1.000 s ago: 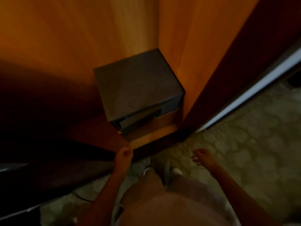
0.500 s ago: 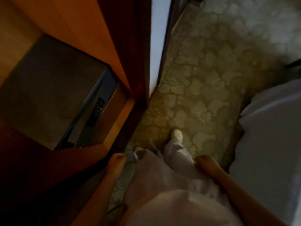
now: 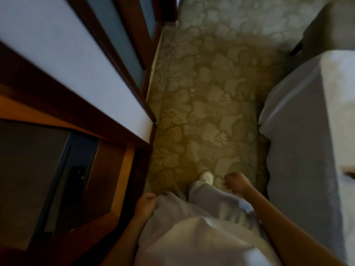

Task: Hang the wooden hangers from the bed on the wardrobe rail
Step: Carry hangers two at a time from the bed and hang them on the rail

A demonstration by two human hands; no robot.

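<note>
My left hand (image 3: 145, 203) hangs beside my left leg with loosely curled fingers and holds nothing. My right hand (image 3: 237, 182) swings in front of my right leg, its fingers curled in, also holding nothing. The bed (image 3: 299, 150), covered in a white sheet, fills the right side. A small tan shape (image 3: 350, 172) lies on it at the frame's right edge; too little of it shows to tell what it is. The open wardrobe (image 3: 117, 169) of orange-brown wood is on the left. Its rail is out of view.
A dark grey safe (image 3: 28, 179) sits on the wardrobe's floor. A wardrobe door (image 3: 67, 54) with white panels in a dark wood frame stands at upper left. Flower-patterned carpet (image 3: 211, 93) runs between wardrobe and bed, under my white shoe (image 3: 206, 177).
My view has swung right, away from the wardrobe's inside toward the bed, which now shows more. Both hands stay low at my sides and hold nothing.
</note>
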